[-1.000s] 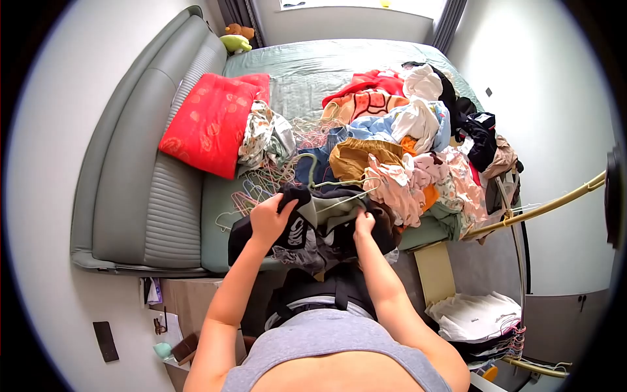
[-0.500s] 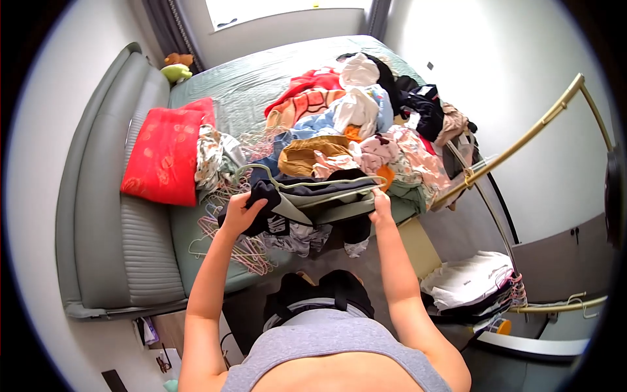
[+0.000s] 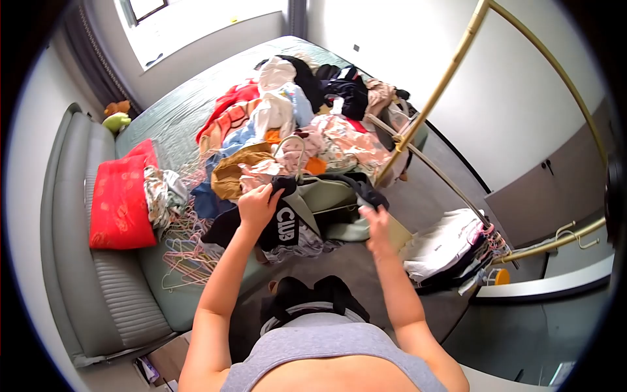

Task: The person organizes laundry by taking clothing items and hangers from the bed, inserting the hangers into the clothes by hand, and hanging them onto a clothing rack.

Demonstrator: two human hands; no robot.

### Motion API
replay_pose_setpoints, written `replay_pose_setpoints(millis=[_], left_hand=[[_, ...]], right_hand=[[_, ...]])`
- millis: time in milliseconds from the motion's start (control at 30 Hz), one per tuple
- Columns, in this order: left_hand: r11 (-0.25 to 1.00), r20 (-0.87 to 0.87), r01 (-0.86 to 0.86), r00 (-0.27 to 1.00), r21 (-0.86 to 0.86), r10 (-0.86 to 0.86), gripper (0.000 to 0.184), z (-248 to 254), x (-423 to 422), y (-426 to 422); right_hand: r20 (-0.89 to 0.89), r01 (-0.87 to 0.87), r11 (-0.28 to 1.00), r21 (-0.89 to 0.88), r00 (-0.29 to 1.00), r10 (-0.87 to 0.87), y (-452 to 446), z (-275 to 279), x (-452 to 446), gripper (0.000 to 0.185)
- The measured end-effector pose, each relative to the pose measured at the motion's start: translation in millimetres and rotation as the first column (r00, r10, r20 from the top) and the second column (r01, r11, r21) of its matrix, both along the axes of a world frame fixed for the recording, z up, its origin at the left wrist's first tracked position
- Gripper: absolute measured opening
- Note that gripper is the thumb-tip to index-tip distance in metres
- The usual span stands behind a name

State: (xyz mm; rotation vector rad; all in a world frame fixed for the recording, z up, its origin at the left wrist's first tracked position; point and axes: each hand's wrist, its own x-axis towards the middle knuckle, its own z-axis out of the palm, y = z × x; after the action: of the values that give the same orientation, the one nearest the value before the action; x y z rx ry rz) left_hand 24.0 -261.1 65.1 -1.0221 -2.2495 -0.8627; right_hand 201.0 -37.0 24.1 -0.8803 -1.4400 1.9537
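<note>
A black and grey-green garment [image 3: 287, 222] with white lettering hangs spread in front of me on a pale green hanger [image 3: 302, 163], whose hook points up. My left hand [image 3: 259, 204] is closed on the garment's left shoulder. At its right side, my right hand [image 3: 375, 225] is at the dark shoulder edge, its fingers blurred and partly apart; whether they grip the cloth is unclear. Patterned grey cloth [image 3: 297, 248] shows below the lettering.
Behind lies a heap of clothes [image 3: 274, 117] on the bed [image 3: 196, 85]. Several loose hangers [image 3: 186, 258] and a red pillow [image 3: 121, 199] are at left. A gold rack [image 3: 436, 91] with hung white clothes [image 3: 444, 242] stands at right.
The view has swung to the right, bringing more of the rack in. The garment has opened out, showing its lettering, and my right hand's fingers have loosened at its shoulder.
</note>
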Motion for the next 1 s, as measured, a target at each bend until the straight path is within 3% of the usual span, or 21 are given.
replay_pose_setpoints(millis=[33, 100, 133, 167, 200, 233, 267, 300, 367, 433, 467, 500, 567, 633, 700, 733, 833, 867, 900, 967, 1000], left_hand=[[1.000, 0.016, 0.021, 1.000, 0.005, -0.021, 0.022, -1, 8, 19], [0.989, 0.126, 0.122, 0.983, 0.088, -0.133, 0.022, -5, 24, 53], [0.981, 0.185, 0.158, 0.967, 0.112, -0.176, 0.025, -4, 32, 67], [0.972, 0.228, 0.201, 0.948, 0.119, -0.224, 0.026, -6, 38, 80], [0.962, 0.271, 0.244, 0.924, 0.126, -0.269, 0.027, -11, 43, 93], [0.949, 0.310, 0.286, 0.897, 0.135, -0.314, 0.028, -15, 48, 104], [0.932, 0.345, 0.323, 0.866, 0.165, -0.361, 0.029, -18, 54, 116], [0.917, 0.348, 0.364, 0.849, 0.161, -0.398, 0.029, -19, 59, 128], [0.880, 0.357, 0.452, 0.805, 0.148, -0.474, 0.031, -20, 71, 151], [0.835, 0.371, 0.548, 0.769, 0.037, -0.521, 0.039, -8, 91, 174], [0.794, 0.318, 0.606, 0.743, 0.055, -0.589, 0.037, -6, 99, 186], [0.747, 0.266, 0.661, 0.710, 0.070, -0.652, 0.036, -6, 107, 197], [0.701, 0.163, 0.705, 0.683, 0.105, -0.712, 0.028, -5, 114, 218], [0.726, 0.095, 0.687, 0.725, -0.034, -0.682, 0.021, -5, 106, 237], [0.745, -0.022, 0.665, 0.747, 0.054, -0.665, 0.019, -12, 99, 255], [0.762, -0.053, 0.645, 0.765, 0.058, -0.642, 0.017, -15, 97, 262], [0.845, 0.013, 0.503, 0.858, 0.183, -0.513, 0.016, -38, 92, 285], [0.824, 0.087, 0.552, 0.821, 0.129, -0.564, 0.017, -48, 90, 292], [0.719, 0.081, 0.660, 0.722, 0.218, -0.687, 0.021, -66, 92, 308], [0.602, 0.488, 0.787, 0.474, 0.138, -0.732, 0.034, -77, 107, 317], [0.554, 0.661, 0.787, 0.266, 0.272, -0.702, 0.039, -81, 118, 323]], right_hand=[[0.058, 0.016, 0.998, 0.067, 0.998, -0.020, -9, -15, 11, 0.053], [-0.057, -0.363, 0.931, 0.036, 0.929, 0.365, -15, -9, 40, 0.064], [0.028, -0.423, 0.905, 0.033, 0.906, 0.423, -7, -13, 51, 0.052], [0.193, -0.320, 0.862, 0.393, 0.945, 0.263, 7, -18, 62, 0.046], [0.288, -0.246, 0.669, 0.702, 0.956, 0.048, 25, -22, 73, 0.040], [0.294, -0.213, 0.360, 0.908, 0.938, -0.186, 38, -15, 79, 0.035], [0.006, 0.067, 0.198, 0.978, 0.938, -0.346, 51, -6, 86, 0.026], [0.029, 0.056, 0.165, 0.985, 0.880, -0.474, 63, 1, 97, 0.028], [-0.106, 0.104, -0.034, 0.994, 0.841, -0.530, 76, 38, 103, 0.028], [0.109, -0.117, 0.005, 0.993, 0.907, -0.406, 98, 33, 114, 0.026], [0.167, -0.155, 0.062, 0.986, 0.943, -0.289, 113, 13, 119, 0.021], [0.142, -0.102, 0.201, 0.974, 0.970, -0.197, 119, 10, 120, 0.021], [0.184, -0.110, 0.281, 0.953, 0.951, -0.250, 128, 4, 134, 0.027], [0.223, -0.126, 0.297, 0.946, 0.920, -0.321, 135, 6, 152, 0.030], [0.280, -0.160, 0.315, 0.936, 0.878, -0.387, 143, 13, 170, 0.036], [0.363, -0.194, 0.395, 0.898, 0.834, -0.416, 148, 14, 179, 0.037], [0.499, -0.178, 0.555, 0.813, 0.704, -0.505, 164, 11, 205, 0.043], [0.534, -0.141, 0.639, 0.756, 0.698, -0.477, 167, 9, 209, 0.043], [0.564, -0.101, 0.716, 0.691, 0.695, -0.446, 165, 14, 209, 0.044], [0.462, -0.046, 0.679, 0.733, 0.766, -0.447, 155, 18, 200, 0.043], [0.459, 0.001, 0.672, 0.740, 0.729, -0.507, 152, 13, 193, 0.042]])
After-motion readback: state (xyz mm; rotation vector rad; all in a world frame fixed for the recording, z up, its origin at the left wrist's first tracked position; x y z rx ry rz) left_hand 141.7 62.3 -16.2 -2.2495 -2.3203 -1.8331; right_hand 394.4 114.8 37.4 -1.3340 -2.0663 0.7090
